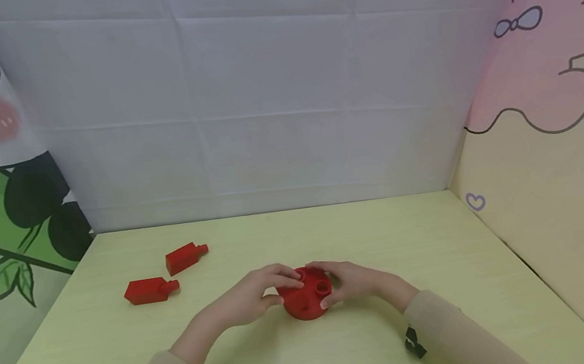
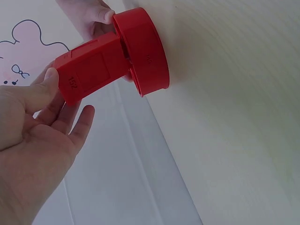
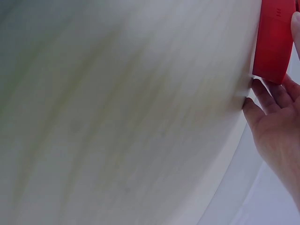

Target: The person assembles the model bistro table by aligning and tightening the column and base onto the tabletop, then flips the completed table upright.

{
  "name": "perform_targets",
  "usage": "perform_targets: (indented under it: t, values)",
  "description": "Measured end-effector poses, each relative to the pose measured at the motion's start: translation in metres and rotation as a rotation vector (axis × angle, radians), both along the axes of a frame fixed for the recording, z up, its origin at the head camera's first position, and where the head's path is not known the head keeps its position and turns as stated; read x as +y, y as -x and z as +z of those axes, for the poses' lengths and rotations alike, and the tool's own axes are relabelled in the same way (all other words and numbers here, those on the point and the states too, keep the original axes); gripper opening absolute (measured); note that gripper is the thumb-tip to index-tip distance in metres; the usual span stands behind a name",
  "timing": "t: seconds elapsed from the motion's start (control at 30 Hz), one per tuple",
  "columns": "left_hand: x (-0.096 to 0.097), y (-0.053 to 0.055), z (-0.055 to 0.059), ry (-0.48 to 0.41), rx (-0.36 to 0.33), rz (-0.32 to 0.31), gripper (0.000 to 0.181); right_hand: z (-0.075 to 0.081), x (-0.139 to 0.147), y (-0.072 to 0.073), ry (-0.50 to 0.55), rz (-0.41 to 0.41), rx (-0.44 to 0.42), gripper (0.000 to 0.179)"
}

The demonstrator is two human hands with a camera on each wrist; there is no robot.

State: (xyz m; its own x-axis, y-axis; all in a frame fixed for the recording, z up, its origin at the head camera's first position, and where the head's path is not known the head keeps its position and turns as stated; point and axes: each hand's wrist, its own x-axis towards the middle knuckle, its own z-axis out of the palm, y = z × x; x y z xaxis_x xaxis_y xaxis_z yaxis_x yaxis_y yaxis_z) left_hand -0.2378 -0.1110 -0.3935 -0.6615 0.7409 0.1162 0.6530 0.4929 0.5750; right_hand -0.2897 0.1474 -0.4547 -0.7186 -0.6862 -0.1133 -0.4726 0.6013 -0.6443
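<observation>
A red bottle-shaped block marked 152 is held between the thumb and fingers of my left hand. Its narrower end meets the top of a round red base, which stands on the table. In the head view, round sockets show on top of the base, and the block blends into its red. My right hand grips the base from the right, with the thumb at the near side and fingers around the far side. In the right wrist view, the fingertips lie under the base's rim, close to the tabletop.
Two more red bottle-shaped blocks, one nearer and one farther, lie on their sides at the left of the pale wooden table. A white sheet hangs behind the table. Panels with cartoon drawings flank both sides.
</observation>
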Motion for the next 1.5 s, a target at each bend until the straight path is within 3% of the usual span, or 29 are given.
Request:
perform_targets:
  t: [0.1,0.17,0.23,0.4,0.47,0.53,0.73,0.93,1.27,1.5]
  values:
    - [-0.001,-0.003,-0.002,-0.014,-0.009,0.019,0.045,-0.002,0.000,0.000,0.004,-0.002,-0.004,0.081]
    - [-0.001,-0.006,-0.003,-0.046,-0.008,0.083,0.047,-0.003,0.000,0.000,0.008,-0.002,-0.007,0.080]
    - [0.002,-0.010,-0.005,-0.077,0.019,0.200,0.049,-0.004,-0.001,-0.001,0.014,-0.002,-0.013,0.081]
    - [0.016,-0.019,-0.006,-0.134,0.076,0.564,0.058,-0.004,-0.002,-0.002,0.012,-0.005,-0.011,0.081]
    - [0.022,-0.019,-0.005,-0.129,0.064,0.646,0.058,-0.003,-0.002,-0.001,0.006,-0.004,-0.002,0.081]
    - [0.027,-0.018,-0.005,-0.109,0.046,0.679,0.057,-0.003,-0.002,0.000,-0.003,-0.003,0.006,0.081]
    - [0.038,-0.015,-0.007,-0.060,0.024,0.675,0.049,-0.001,-0.001,0.001,-0.013,0.002,0.021,0.082]
    - [0.035,-0.013,-0.009,-0.107,0.030,0.631,0.038,0.000,-0.001,0.000,-0.001,0.001,0.006,0.082]
    - [0.023,-0.003,-0.012,-0.131,0.121,0.391,0.034,0.001,-0.001,-0.001,0.026,-0.019,-0.042,0.079]
    - [0.022,0.007,-0.012,-0.121,0.158,0.236,0.031,0.002,0.000,-0.001,0.031,0.001,-0.027,0.079]
